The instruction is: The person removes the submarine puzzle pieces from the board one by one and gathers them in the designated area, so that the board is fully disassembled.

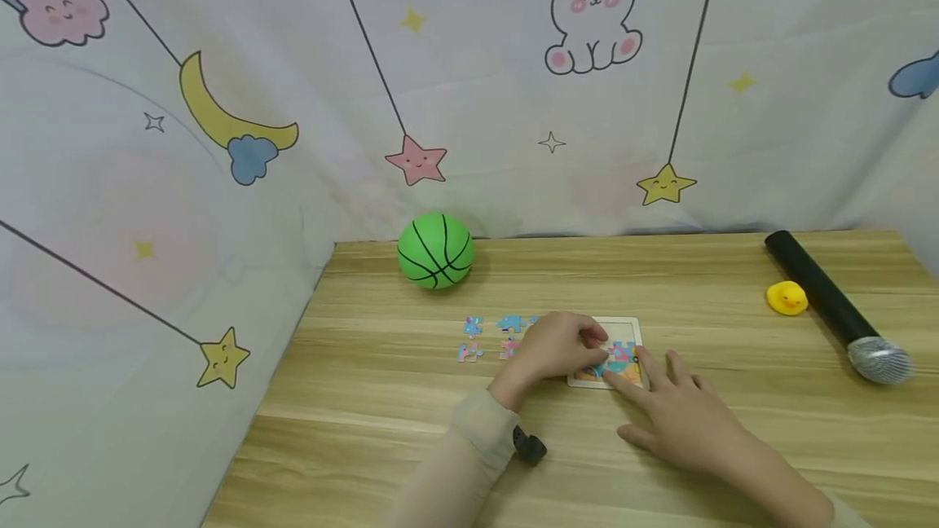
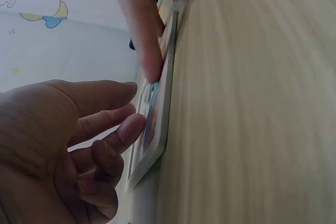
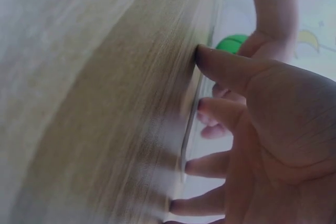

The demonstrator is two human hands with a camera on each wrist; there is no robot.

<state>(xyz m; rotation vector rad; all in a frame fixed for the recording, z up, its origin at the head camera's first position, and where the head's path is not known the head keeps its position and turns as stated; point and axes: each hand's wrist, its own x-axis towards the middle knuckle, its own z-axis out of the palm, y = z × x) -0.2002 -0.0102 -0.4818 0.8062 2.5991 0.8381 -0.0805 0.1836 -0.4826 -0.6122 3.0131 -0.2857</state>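
A small jigsaw puzzle in a pale, square tray [image 1: 623,329] lies flat on the table, its lower part filled with colourful pieces [image 1: 623,353]. Over the tray's left side is my left hand [image 1: 553,345], thumb and index finger bent toward the pieces. In the left wrist view a gap shows between that thumb and finger [image 2: 131,129], with no piece visible there. My right hand [image 1: 689,422] spreads its fingers at the tray's lower right, the index fingertip on the puzzle and the thumb out over the table. Left of the tray lie several loose puzzle pieces [image 1: 473,326], partly hidden by my left hand.
A green toy basketball [image 1: 436,251] sits at the table's back left. Toward the right, a yellow rubber duck [image 1: 787,298] stands beside a black microphone [image 1: 829,292] with a silver head. Behind the wooden table [image 1: 352,430] hangs a printed curtain [image 1: 499,88].
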